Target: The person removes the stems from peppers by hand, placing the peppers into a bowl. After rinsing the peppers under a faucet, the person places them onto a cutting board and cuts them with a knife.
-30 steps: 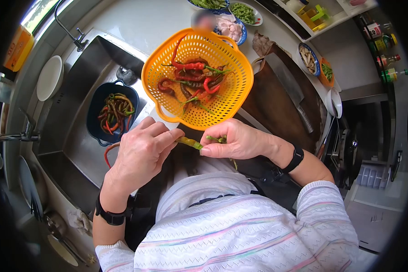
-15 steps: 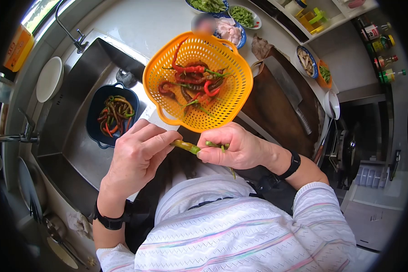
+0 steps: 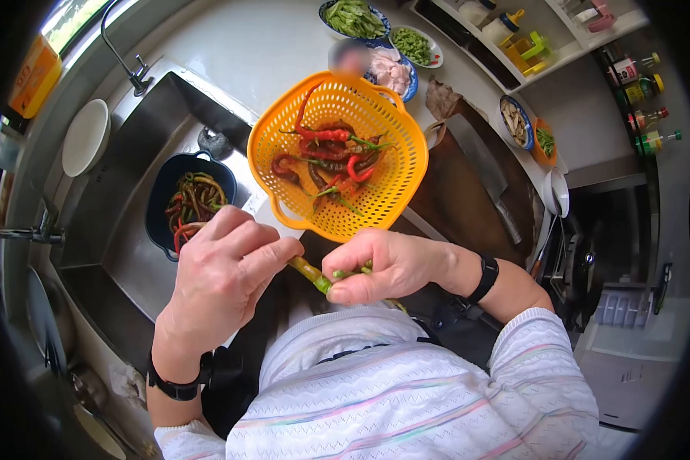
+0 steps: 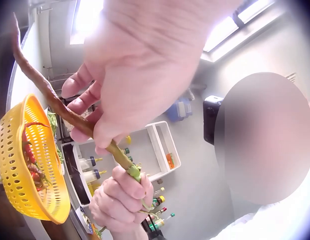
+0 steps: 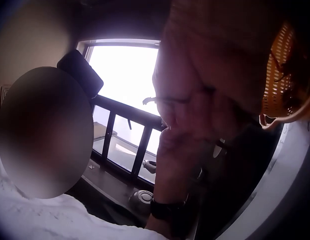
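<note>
Left hand (image 3: 218,280) — thumb and fingers pinching long pepper (image 3: 310,274); right hand (image 3: 383,268) pinching its green stem end, more stems in curled fingers. Pepper between hands, below yellow colander (image 3: 391,172) with red peppers (image 3: 326,135). Dark basin (image 3: 158,184) in sink (image 3: 134,264), holding peppers.

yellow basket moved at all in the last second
No. In the head view, the yellow basket keeps its place beside the cleaver; both shift together in the picture, so it looks like camera movement.
</note>
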Available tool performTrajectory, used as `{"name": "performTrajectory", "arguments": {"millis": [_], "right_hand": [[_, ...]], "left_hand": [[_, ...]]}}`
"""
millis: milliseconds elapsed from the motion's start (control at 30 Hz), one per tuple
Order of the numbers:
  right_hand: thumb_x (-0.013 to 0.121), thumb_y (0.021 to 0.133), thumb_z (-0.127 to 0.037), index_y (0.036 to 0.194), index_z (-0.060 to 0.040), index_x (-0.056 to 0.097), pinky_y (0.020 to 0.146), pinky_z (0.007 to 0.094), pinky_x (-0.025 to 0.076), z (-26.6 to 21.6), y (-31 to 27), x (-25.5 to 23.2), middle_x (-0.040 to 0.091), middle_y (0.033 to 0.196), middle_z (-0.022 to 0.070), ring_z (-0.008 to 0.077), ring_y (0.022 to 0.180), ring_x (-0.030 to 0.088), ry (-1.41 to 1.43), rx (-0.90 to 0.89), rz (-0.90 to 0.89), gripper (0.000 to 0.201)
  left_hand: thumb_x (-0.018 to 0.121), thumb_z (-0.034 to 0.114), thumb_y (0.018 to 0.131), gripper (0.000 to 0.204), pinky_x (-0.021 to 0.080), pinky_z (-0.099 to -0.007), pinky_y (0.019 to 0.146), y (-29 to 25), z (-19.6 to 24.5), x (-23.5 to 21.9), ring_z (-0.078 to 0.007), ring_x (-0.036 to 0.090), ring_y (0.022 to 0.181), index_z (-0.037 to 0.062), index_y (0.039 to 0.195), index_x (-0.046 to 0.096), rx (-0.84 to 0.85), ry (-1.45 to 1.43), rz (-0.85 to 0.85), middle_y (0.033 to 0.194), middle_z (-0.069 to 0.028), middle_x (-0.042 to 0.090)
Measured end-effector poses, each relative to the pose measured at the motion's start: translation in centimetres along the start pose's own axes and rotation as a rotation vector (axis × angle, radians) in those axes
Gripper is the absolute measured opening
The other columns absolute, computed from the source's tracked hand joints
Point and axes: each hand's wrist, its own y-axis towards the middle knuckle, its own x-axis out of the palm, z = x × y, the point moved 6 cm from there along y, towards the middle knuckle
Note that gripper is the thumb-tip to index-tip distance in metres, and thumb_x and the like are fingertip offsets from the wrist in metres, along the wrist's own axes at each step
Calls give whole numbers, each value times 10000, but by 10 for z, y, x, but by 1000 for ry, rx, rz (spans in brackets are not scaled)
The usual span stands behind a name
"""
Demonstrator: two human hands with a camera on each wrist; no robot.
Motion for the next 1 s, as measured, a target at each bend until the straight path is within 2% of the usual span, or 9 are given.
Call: {"name": "performTrajectory", "arguments": {"millis": [200,267,367,533,600,667,733,867,1000], "right_hand": [[585,809,-101,693,-10,523,498,317,409,3,2,10,540,591,123,245,510,512,-581,-41,-144,160],[584,761,-149,648,10,505,486,313,399,-11,3,-14,499,545,144,194,466,453,-591,-116,86,211],[538,718,-47,664,5,524,473,268,382,-10,6,-86,445,528,18,41,550,451,-629,-66,392,76],[606,711,-110,793,-10,579,570,268,425,-2,25,-169,554,663,18,105,611,522,-811,94,554,132],[585,708,-120,877,13,614,607,312,460,7,35,-192,616,699,108,201,641,591,-907,201,581,217],[575,703,-120,909,11,623,631,338,470,14,53,-208,623,723,151,247,672,605,-1052,282,564,249],[565,698,-120,941,9,632,655,363,481,20,62,-205,630,747,194,293,704,619,-1197,368,544,283],[535,694,-91,959,-19,647,736,407,483,31,63,-139,621,806,240,353,804,619,-1079,385,155,297],[528,703,-81,962,-10,644,765,413,483,37,42,-107,624,840,239,353,820,622,-1089,397,9,293]], "left_hand": [[586,76,672,233,454,-320,710,-7,-1,6,-208,519,838,119,897,625,-23,317,-133,776,-23,516],[582,71,680,227,444,-331,719,-12,-29,-1,-214,516,836,114,897,629,-126,407,-145,771,-34,517],[581,15,692,274,446,-342,747,-26,-77,2,-234,517,875,93,947,643,-225,408,-160,829,-48,551],[582,4,759,242,466,-330,758,-41,-107,20,-268,550,897,78,978,652,-359,419,63,903,-60,603],[576,65,827,208,485,-304,688,-50,-114,39,-238,604,770,54,1025,639,-620,-184,92,847,-87,630],[577,225,885,363,477,-247,543,-51,-106,66,-102,598,618,-59,1112,569,-919,-627,17,740,-99,647],[578,237,888,431,459,-225,474,-49,-98,87,-93,589,568,-72,1179,509,-1030,-787,-10,743,-90,645],[566,238,897,512,455,-194,417,-43,-93,115,-139,617,535,-66,1270,388,-944,-1035,77,752,-104,635],[517,143,912,479,474,-206,434,-43,-94,123,-170,628,545,-38,1312,325,-1002,-1296,238,778,-117,637]]}}
